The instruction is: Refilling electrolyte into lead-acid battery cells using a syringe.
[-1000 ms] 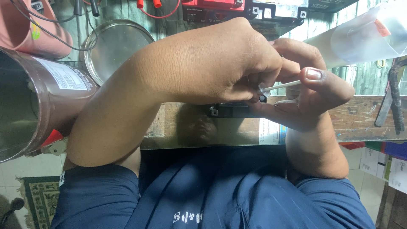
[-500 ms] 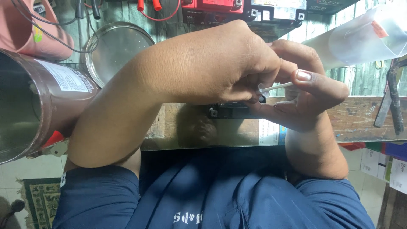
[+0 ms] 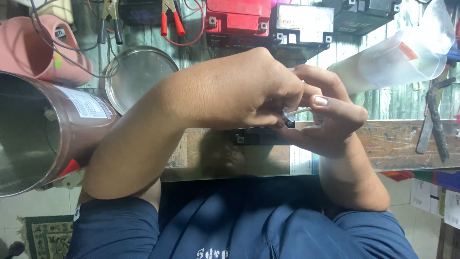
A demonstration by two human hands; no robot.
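My left hand [image 3: 239, 91] is closed into a fist above the edge of the wooden bench [image 3: 407, 144]. Its fingertips pinch one end of a thin white stick [image 3: 298, 111]. My right hand [image 3: 335, 127] meets it from the right, thumb on top, and holds the other end of the stick. A small black piece [image 3: 289, 124] sits at the fingertips just under the stick. Below both hands a flat black boxy part [image 3: 256, 137] lies on the bench, mostly hidden by them.
A large open metal can [image 3: 43, 139] lies on its side by my left forearm. Behind it are a round metal dish [image 3: 139, 74] and a pink container [image 3: 33, 48]. Further back are a red battery [image 3: 237, 17], clip leads [image 3: 170, 19], a clear plastic jug [image 3: 402, 55] and hand tools [image 3: 433, 124].
Both hands stay pressed together over the bench edge. My right thumb has slid a little along the white stick, and the stick shows more clearly.
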